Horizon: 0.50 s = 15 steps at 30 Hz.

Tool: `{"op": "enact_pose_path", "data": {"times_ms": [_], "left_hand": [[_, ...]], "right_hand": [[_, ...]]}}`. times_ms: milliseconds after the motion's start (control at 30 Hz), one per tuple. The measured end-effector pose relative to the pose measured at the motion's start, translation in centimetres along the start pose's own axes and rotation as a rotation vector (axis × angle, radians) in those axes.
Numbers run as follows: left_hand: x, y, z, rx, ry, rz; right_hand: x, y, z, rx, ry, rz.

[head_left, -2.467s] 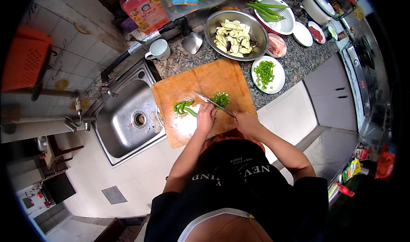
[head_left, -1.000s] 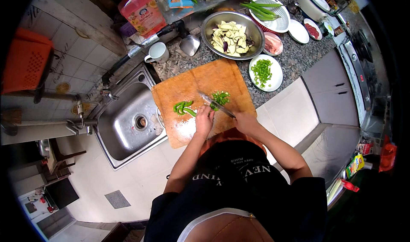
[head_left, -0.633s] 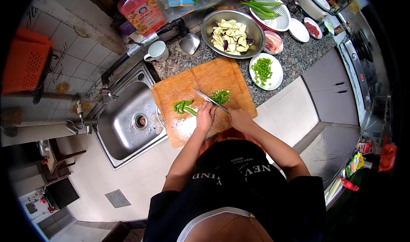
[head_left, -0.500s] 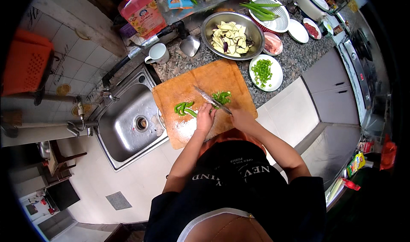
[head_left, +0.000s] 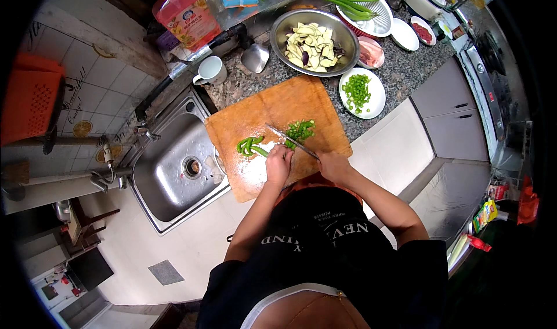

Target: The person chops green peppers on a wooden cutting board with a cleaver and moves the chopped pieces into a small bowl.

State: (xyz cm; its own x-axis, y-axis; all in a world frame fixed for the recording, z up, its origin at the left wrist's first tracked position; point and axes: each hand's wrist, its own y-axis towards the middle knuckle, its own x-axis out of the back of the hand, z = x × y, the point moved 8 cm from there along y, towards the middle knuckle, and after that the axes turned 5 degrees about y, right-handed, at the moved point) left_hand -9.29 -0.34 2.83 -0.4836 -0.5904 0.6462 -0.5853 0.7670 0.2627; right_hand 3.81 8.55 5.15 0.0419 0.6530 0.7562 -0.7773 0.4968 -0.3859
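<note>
My right hand (head_left: 335, 167) is wrapped round the handle of a kitchen knife (head_left: 288, 138), its blade slanting up to the left across a wooden cutting board (head_left: 267, 105). Close against the blade's near side, the curled fingers of my left hand (head_left: 279, 164) press on green pepper, mostly hidden under them. Chopped green pepper (head_left: 300, 130) lies in a small pile on the blade's far side. Left of my left hand rest several longer green pepper pieces (head_left: 249, 146).
A steel sink (head_left: 168, 166) adjoins the board's left. Behind it are a mug (head_left: 210, 71), a spatula (head_left: 255, 58) and a steel bowl (head_left: 278, 44) of sliced eggplant. Right of the board sits a plate (head_left: 374, 104) of cut green pepper; a white colander (head_left: 383, 22) stands farther back.
The knife has shifted slightly, and its blade now looks thinner, more edge-on. A little more chopped pepper shows beyond it. The whole view has tilted slightly.
</note>
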Motion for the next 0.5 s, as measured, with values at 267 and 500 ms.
{"op": "enact_pose_path", "data": {"times_ms": [267,500], "left_hand": [[-0.4,0.6,0.5,0.089,-0.020,0.074],[-0.6,0.9,0.4,0.066,0.026,0.113]], "right_hand": [[2.7,0.3,2.0,-0.005,0.073,-0.040],[0.6,-0.2,0.5,-0.038,-0.005,0.044]]}}
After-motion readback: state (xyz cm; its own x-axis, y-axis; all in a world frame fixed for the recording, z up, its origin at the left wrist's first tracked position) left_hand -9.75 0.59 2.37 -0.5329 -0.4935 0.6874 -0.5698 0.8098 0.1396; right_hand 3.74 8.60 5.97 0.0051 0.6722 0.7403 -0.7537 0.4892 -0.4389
